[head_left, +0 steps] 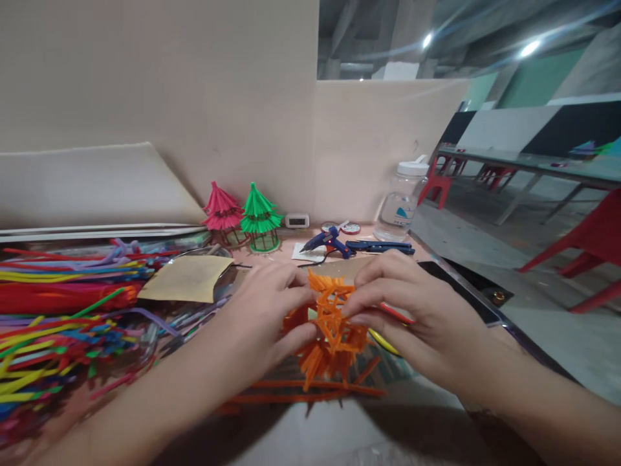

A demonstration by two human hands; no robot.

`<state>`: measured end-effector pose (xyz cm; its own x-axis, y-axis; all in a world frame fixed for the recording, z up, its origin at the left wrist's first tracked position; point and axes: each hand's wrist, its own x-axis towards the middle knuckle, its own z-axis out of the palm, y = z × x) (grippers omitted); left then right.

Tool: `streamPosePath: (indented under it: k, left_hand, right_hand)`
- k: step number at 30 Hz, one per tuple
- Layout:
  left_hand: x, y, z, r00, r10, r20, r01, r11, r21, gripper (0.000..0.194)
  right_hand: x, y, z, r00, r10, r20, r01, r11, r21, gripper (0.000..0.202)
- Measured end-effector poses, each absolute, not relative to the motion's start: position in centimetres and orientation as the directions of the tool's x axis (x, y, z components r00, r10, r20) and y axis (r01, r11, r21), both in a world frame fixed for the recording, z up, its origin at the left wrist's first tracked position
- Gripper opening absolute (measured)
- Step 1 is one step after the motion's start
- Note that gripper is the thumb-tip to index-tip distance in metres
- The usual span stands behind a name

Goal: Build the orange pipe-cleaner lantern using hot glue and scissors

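An orange pipe-cleaner craft piece [334, 323], with a lattice-like middle and a fringe of stems, is held up between both hands. My left hand [279, 310] pinches its left side with thumb and fingers. On the right side, the thumb and fingertips of my right hand [405, 301] close on the same piece. Red and yellow handles [385, 343] show partly behind my right hand; the tool they belong to is hidden. Loose orange pipe cleaners [310, 391] lie on the table just below the piece.
Bundles of coloured pipe cleaners [53, 349] cover the left. A pink [222, 208] and a green tiered tower [262, 217] stand at the back. Nearby are a blue glue gun [330, 241], a small digital display [297, 221], yellow paper [187, 279] and a water bottle [398, 204].
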<state>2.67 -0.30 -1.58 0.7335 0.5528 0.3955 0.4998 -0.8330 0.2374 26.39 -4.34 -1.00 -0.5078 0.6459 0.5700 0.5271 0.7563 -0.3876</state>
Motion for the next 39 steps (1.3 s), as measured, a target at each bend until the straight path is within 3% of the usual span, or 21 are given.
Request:
streamPosePath:
  k: [6,26,29,34,37,39]
  left_hand:
    - [2.6,-0.5,-1.7,0.74,0.56,0.373,0.52,-0.828,0.212,0.013]
    - [2.7,-0.6,-2.0,0.751,0.554,0.359,0.511,-0.832,0.214,0.012]
    - [2.5,-0.2,-1.7,0.748,0.558,0.361,0.495,-0.83,0.256,0.011]
    - [1.5,2.0,-1.1,0.748,0.612,0.256,0.497,-0.773,0.395,0.016]
    - [0.8,3.3,-1.2,0.75,0.63,0.2,0.487,-0.731,0.477,0.021]
    - [0.4,3.9,-1.4,0.753,0.64,0.151,0.497,-0.705,0.506,0.022]
  right_hand:
    - [25.8,-4.4,-1.4,-0.549,0.611,0.57,0.557,0.776,-0.296,0.01]
    - [25.4,-4.9,-1.4,-0.588,0.596,0.547,0.587,0.779,-0.22,0.016]
    - [25.8,-4.8,-0.9,-0.545,0.604,0.581,0.549,0.781,-0.298,0.008]
    - [27.5,-2.8,-0.6,-0.323,0.709,0.627,0.56,0.677,-0.478,0.004]
    - [28.0,-0.6,-1.8,-0.289,0.864,0.412,0.596,0.499,-0.629,0.015]
    - [27.8,0.6,-3.0,-0.359,0.9,0.249,0.571,0.423,-0.704,0.018]
